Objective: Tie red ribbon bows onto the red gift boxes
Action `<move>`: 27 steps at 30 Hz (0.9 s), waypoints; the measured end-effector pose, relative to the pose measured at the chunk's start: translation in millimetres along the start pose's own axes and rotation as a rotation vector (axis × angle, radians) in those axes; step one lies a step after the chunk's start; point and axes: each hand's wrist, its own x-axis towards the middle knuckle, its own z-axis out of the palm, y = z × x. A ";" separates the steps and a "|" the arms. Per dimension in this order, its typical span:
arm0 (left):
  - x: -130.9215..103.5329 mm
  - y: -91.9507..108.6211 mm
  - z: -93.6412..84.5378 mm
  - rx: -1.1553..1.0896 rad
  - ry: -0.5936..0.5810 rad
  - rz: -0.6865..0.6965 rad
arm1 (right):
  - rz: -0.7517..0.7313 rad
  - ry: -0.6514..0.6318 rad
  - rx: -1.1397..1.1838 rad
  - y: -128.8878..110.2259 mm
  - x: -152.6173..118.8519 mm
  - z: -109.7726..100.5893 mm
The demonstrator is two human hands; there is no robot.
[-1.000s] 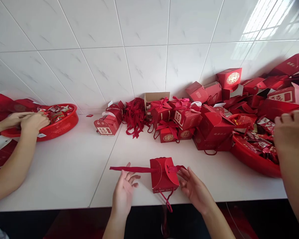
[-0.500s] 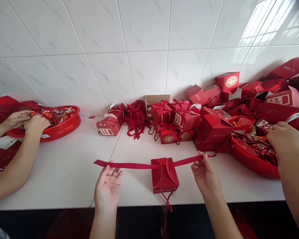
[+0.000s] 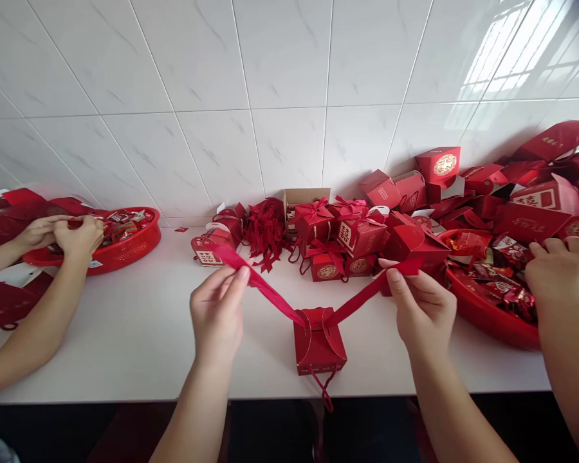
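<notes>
Item: one small red box (image 3: 321,350), closed, standing on the white table (image 3: 139,334) near its front edge, between the two hands. Small print along its front edge, too small to read. Twisted red cord (image 3: 325,392) hanging over the table edge.

Item: one red ribbon (image 3: 276,299), threaded through the box top, both ends raised in a V.

Left hand (image 3: 218,312): thumb and forefinger pinching the ribbon's left length, its tail loose beyond; other fingers curled.
Right hand (image 3: 422,308): thumb and fingers pinching the ribbon near its right end.

Back row, left to right: carton (image 3: 205,251) with a pale double-happiness (囍) panel; heap of loose ribbons (image 3: 265,228); open brown cardboard box (image 3: 306,193); group of bow-tied boxes (image 3: 364,236), one with a 囍 panel, others with round gold emblems.

Right: pile of red cartons (image 3: 531,222), one marked 囍; box with a round gold emblem (image 3: 438,164); red basket (image 3: 492,321) of wrapped sweets (image 3: 504,283), wrapper lettering illegible, another person's hand (image 3: 562,267) at its edge.

Left: red basket with white sticker (image 3: 125,252), sticker unreadable; a person's two hands (image 3: 80,236) over it, fingertips partly hidden.
</notes>
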 end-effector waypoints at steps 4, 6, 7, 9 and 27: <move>3.5 5.2 31.1 0.025 -0.179 0.038 | -0.108 -0.248 0.017 -23.0 15.9 21.6; 3.3 7.1 42.5 0.042 -0.260 0.063 | -0.074 -0.329 0.063 -30.9 20.0 31.1; 2.9 8.0 46.7 0.052 -0.294 0.077 | -0.047 -0.362 0.086 -33.9 21.0 34.8; 1.7 9.2 51.7 0.066 -0.342 0.103 | -0.002 -0.397 0.122 -38.2 21.4 39.8; -3.2 11.4 42.2 0.074 -0.415 0.184 | 0.056 -0.361 0.225 -43.7 20.6 32.0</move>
